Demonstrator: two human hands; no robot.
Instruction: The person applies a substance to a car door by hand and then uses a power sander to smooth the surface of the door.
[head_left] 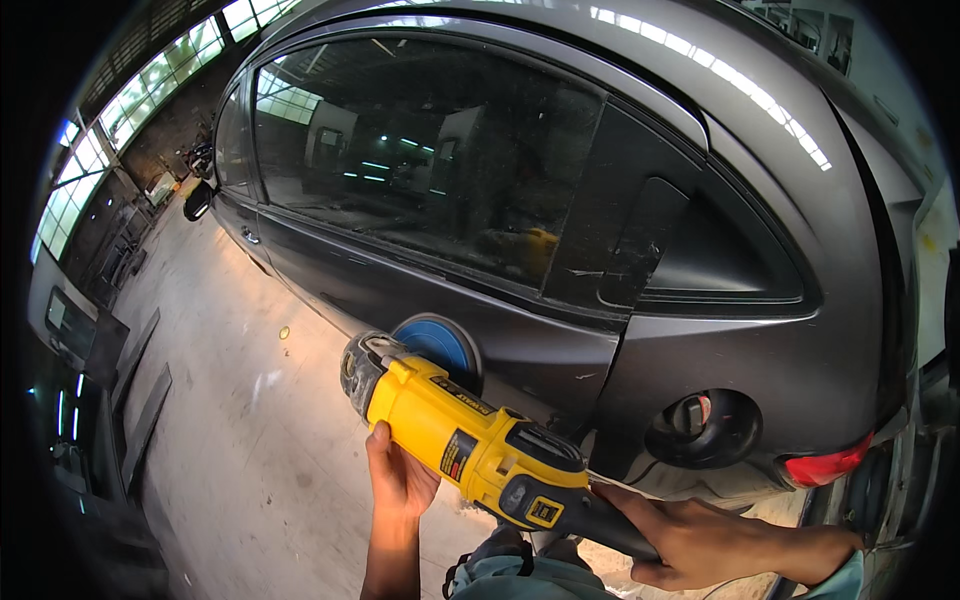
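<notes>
And here's the polisher [425, 410], slung aslant across the middle, beside the car's rear door [545, 350], its blue pad [440, 345] turned to the panel; whether the two touch, I can't tell from here! Left hand [402, 480] is under the front of the yellow body, partly curled, thumb up the near side, fingertips out of sight beneath. Right hand [690, 535] is at the back, closed round the black handle [620, 530], forefinger stretched along it, the other fingertips hidden.

Now, the handling: it looks a hefty, stiff thing, probably heaviest at the head [362, 372], so a hand up front makes sense. The smooth yellow casing could slip in a loose palm; the slim rear handle looks the surer hold. The pad's probably the softer part, no place for fingers, and the door's dark paint looks easy to mark
</notes>
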